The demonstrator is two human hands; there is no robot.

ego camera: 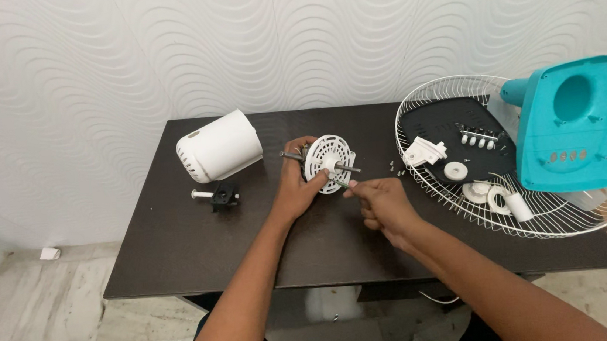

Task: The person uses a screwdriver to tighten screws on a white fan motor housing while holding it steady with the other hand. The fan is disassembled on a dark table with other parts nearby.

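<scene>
bare table left, fan guard right

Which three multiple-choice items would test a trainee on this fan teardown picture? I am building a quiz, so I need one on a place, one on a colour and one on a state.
1. Where does the white cylindrical cover lie?
A. On the dark table, left of the hands
B. Inside the wire guard
C. On the floor

2. What colour is the fan base resting on the wire guard?
A. Red
B. Turquoise
C. Black

3. How is the white vented motor part held?
A. Lying untouched on the table
B. Gripped by the left hand, with the right hand at its lower edge
C. Hanging from the wall

Answers: 1 A, it sits on the tabletop near the left rear corner; 2 B, its shell is plainly turquoise; 3 B, the left fingers wrap its rim.
</scene>
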